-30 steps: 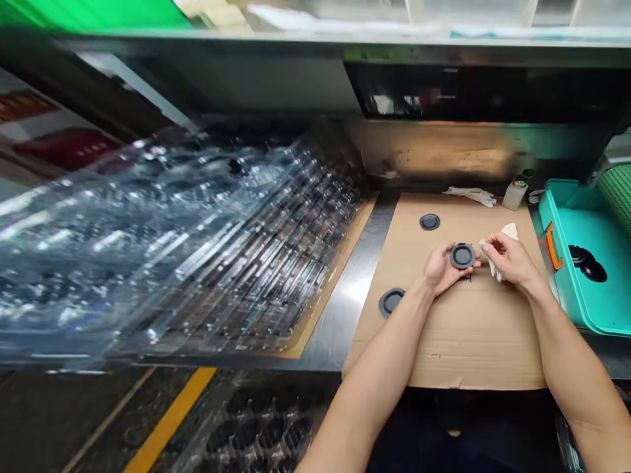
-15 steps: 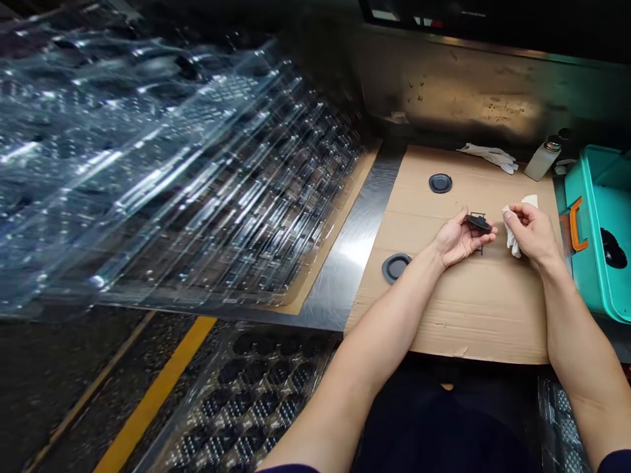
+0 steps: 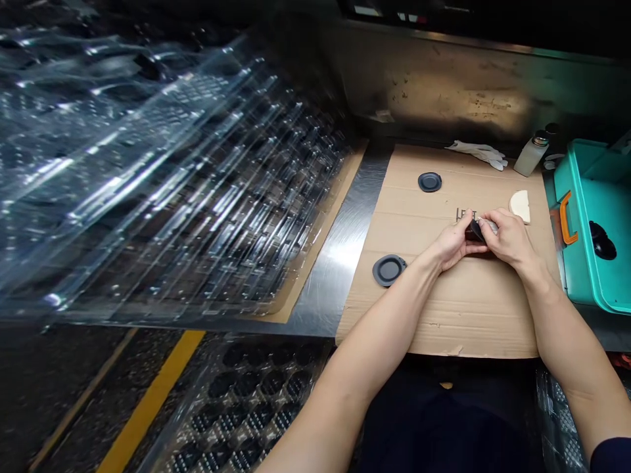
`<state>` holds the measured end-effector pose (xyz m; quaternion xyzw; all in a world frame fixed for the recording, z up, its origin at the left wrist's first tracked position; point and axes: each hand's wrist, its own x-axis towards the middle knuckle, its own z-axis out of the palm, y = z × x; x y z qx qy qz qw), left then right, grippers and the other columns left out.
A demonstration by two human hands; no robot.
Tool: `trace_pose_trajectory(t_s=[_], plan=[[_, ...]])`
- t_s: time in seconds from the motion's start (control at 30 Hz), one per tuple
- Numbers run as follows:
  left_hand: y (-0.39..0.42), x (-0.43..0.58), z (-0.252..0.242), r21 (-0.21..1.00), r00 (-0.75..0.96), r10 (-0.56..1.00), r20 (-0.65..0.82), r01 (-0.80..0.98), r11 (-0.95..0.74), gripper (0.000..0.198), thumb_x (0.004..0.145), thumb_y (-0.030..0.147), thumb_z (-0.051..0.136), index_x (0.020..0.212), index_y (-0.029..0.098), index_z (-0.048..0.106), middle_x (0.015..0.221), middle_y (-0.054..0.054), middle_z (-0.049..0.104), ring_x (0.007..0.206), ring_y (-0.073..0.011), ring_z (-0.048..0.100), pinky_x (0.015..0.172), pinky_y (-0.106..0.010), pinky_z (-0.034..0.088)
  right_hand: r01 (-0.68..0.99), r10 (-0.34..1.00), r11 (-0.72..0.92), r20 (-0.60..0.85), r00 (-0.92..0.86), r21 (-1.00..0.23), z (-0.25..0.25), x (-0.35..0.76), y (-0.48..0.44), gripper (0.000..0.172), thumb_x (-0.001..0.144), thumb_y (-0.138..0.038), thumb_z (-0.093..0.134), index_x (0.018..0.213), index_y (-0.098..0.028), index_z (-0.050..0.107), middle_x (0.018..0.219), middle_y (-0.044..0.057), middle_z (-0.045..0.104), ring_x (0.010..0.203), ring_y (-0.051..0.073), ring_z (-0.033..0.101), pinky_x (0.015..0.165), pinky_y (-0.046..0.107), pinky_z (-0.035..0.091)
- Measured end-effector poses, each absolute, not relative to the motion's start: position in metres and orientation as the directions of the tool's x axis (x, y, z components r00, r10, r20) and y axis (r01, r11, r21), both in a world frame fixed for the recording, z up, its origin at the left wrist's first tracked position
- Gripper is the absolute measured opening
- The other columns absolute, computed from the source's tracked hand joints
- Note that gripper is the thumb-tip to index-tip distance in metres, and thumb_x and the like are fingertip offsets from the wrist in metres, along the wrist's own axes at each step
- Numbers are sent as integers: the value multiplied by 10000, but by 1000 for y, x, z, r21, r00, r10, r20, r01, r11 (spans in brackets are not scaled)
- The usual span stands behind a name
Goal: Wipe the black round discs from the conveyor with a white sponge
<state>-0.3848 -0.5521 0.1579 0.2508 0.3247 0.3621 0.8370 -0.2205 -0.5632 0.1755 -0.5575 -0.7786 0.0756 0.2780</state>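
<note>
My left hand is closed on a small black part, tilted up above the cardboard sheet. Pressed against that part from the right is my right hand, its fingers pinching a white cloth that is mostly hidden. A cream half-round pad lies on the cardboard just beyond my right hand. Two more black parts rest there: a round one toward the back and another to the left of my forearm.
Stacked clear plastic trays fill the left side. A white glove and a bottle stand at the back. On the right is a teal bin with an orange handle and a black piece inside. More filled trays are below the table.
My right hand has moved left with the white cloth and now meets the black part in my left hand. The cream pad is uncovered. The whole view has shifted slightly.
</note>
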Motion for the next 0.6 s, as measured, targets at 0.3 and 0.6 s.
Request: trace_pose_trajectory(t_s=[0.3,0.6], plan=[[-562,-381,159,784,499,822,-273,-380,491,501,1000,572,573,927,99,723,844,-93,766,789,-161,732,856,-338,628,868,926,333,304,-226,-369,180,-218,-566,250,938,-272,519,950,-184,753,929,103,744,860,240,665,797,328,467],[-563,-380,156,797,495,827,-267,-369,478,478,987,552,608,916,92,719,815,-89,748,755,-154,724,866,-349,621,859,946,294,255,-200,-419,189,-218,-568,236,889,-245,542,868,-192,771,850,80,751,770,217,637,743,313,436]])
